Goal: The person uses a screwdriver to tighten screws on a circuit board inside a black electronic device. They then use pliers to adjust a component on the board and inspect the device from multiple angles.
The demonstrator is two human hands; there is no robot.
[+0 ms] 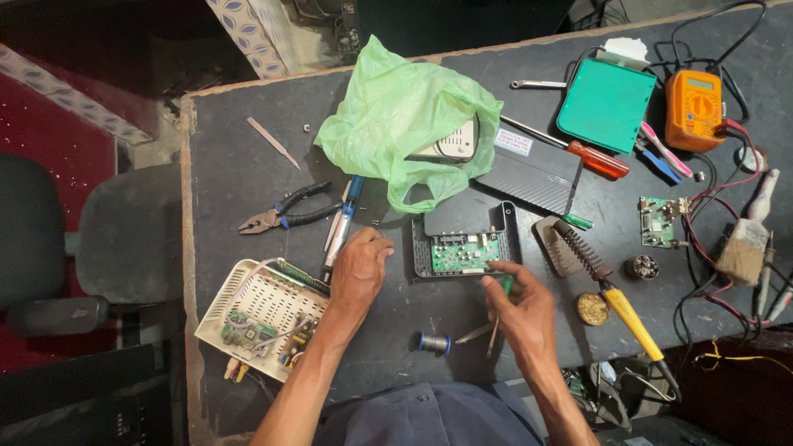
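**Two hands at an opened black box on a cluttered repair bench**

The person's right hand (516, 301) sits at the near right corner of the open black plastic casing (510, 227), fingers pinched narrow around a small green-handled tool (505, 283) whose tip meets the casing's edge. Inside the casing lies a green circuit board (464, 253), near the middle of the dark worktop (223, 173). The left hand (362, 268) rests just left of the casing, fingers curled down onto a slim silver and blue pen-shaped tool (342, 221); whether it grips the tool I cannot tell.

Left and nearer lies a cream perforated plastic housing (263, 301) with its own boards. Black-handled pliers (281, 215) lie farther left. A crumpled light green plastic bag (405, 116) covers a device beyond the casing. A small spool of solder wire (434, 342) stands between the forearms. To the right, a yellow-handled soldering iron (628, 312) lies beside its coiled stand, and an orange multimeter (694, 107) sits at the far right.
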